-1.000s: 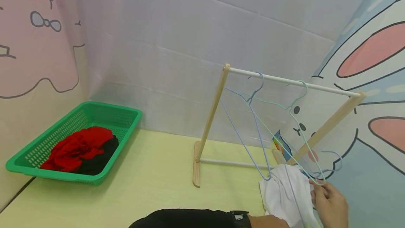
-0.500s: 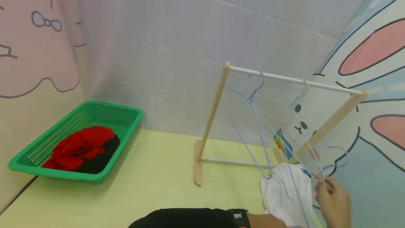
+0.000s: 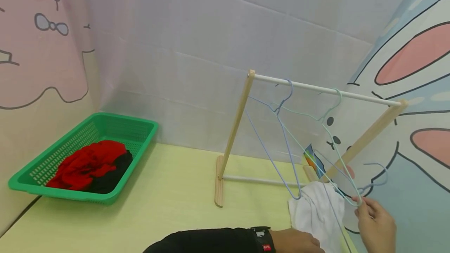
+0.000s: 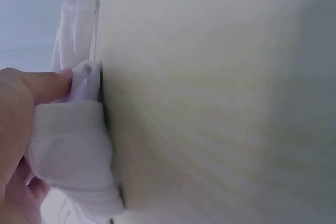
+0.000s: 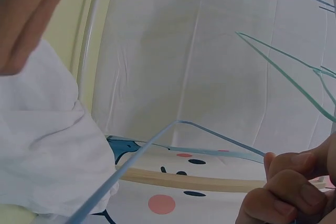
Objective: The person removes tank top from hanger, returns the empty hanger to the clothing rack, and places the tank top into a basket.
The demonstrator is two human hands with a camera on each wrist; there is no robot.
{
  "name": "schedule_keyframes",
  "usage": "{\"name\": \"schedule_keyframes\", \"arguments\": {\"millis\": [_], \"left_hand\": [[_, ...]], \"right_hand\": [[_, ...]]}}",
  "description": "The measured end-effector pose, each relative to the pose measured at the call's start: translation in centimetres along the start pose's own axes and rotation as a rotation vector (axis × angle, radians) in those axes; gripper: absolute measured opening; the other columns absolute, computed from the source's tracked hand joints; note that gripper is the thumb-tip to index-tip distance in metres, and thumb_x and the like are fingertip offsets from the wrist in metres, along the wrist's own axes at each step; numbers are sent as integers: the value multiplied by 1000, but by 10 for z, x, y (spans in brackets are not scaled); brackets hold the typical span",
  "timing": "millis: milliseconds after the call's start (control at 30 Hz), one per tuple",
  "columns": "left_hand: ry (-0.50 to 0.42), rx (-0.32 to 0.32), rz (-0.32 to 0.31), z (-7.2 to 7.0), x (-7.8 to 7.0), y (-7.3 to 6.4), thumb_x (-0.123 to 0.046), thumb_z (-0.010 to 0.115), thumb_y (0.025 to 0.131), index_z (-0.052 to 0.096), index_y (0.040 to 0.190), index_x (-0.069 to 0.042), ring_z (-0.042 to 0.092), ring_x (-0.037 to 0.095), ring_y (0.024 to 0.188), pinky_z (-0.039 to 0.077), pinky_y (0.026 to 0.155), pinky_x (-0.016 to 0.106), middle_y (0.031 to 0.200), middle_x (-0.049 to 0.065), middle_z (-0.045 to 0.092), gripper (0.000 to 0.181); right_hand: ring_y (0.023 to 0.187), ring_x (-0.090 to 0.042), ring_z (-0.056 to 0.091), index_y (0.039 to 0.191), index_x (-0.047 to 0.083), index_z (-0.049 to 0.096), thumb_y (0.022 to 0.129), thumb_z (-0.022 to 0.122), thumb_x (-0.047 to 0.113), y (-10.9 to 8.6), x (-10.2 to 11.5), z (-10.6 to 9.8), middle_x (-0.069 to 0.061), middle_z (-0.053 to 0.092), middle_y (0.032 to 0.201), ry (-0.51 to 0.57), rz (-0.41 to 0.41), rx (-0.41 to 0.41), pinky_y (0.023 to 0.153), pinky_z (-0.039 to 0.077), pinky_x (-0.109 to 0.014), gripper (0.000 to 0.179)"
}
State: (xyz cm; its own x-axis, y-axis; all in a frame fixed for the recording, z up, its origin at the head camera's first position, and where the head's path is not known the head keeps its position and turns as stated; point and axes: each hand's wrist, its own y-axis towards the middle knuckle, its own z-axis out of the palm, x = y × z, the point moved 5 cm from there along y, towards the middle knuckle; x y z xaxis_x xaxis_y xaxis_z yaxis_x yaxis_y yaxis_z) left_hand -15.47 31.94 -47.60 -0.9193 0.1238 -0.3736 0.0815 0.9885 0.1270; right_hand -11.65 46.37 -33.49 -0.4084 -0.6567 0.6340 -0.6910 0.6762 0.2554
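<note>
My right hand pinches a blue wire hanger near its neck; the hook points up and right. In the right wrist view its fingers are curled at the hanger, whose bent arm extends leftward. My left hand is at the white cloth garment, beside the hanger's lower part. In the left wrist view the thumb pinches the folded white fabric close to the yellow tabletop. The other left fingers are partly hidden behind the cloth.
A wooden rack with a white rail carries a blue hanger and a green hanger in front of my right hand. A green basket holds red cloth and black cloth. A printed curtain stands at right.
My right hand has shifted slightly right with the hanger, away from the white garment. More of my left hand's back and knuckles shows now. The rack and basket stay put.
</note>
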Motion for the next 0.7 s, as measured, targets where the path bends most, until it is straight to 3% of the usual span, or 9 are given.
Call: {"name": "schedule_keyframes", "arguments": {"millis": [67,167,267,333,400,433,567,633,700], "left_hand": [[42,-35,-29,-1,8,6,-28,63,110,63,148,-21,49,-9,116,34,98,2,138,-8,61,38],[182,-102,-110,-3,19,15,-49,66,106,47,161,-29,40,-3,137,24,113,9,159,-5,45,62],[361,-115,-242,-3,27,24,-75,67,93,22,171,-36,25,10,155,22,123,25,175,1,20,98],[460,-92,-327,-2,31,31,-84,66,86,5,173,-38,13,20,162,24,125,35,180,8,2,116],[498,-50,-413,0,36,38,-89,64,82,-9,171,-41,5,25,164,27,124,42,179,9,-13,124],[508,-34,-445,2,38,40,-89,63,81,-13,170,-42,2,26,165,27,124,44,179,9,-17,126],[520,5,-537,7,45,47,-92,62,80,-20,167,-46,-1,25,165,23,124,47,179,7,-19,128],[510,11,-560,8,47,48,-93,63,78,-20,166,-48,-2,25,165,22,125,48,179,6,-18,129],[515,10,-573,8,49,49,-94,63,77,-18,166,-49,0,25,165,25,123,46,179,6,-15,129]], "right_hand": [[62,19,45,128,-3,70,112,50,20,1,-2,-3,-27,76,112,-14,9,-10,54,39,-15,34],[67,-6,70,128,-6,68,112,50,19,2,-3,-5,-31,74,114,-24,9,-27,52,38,-16,34],[67,-15,71,126,-10,66,113,50,20,3,-5,-9,-33,74,111,-40,0,-35,51,37,-14,36],[63,-4,64,125,-11,66,113,52,22,3,-6,-10,-33,74,110,-41,-8,-29,51,37,-13,38],[62,9,50,124,-11,66,113,53,24,3,-8,-11,-32,75,109,-40,-8,-20,52,37,-14,39],[62,8,51,124,-10,67,113,53,25,3,-9,-11,-32,75,110,-40,-3,-16,52,38,-16,38],[69,-20,74,124,-7,68,113,53,24,1,-12,-8,-32,72,117,-45,8,-16,52,39,-18,36],[68,-18,74,123,-7,69,113,52,25,0,-14,-7,-31,73,116,-47,14,-21,52,39,-17,37],[63,-3,68,124,-6,70,112,52,26,1,-16,-8,-29,74,114,-45,17,-27,52,40,-15,39]]}}
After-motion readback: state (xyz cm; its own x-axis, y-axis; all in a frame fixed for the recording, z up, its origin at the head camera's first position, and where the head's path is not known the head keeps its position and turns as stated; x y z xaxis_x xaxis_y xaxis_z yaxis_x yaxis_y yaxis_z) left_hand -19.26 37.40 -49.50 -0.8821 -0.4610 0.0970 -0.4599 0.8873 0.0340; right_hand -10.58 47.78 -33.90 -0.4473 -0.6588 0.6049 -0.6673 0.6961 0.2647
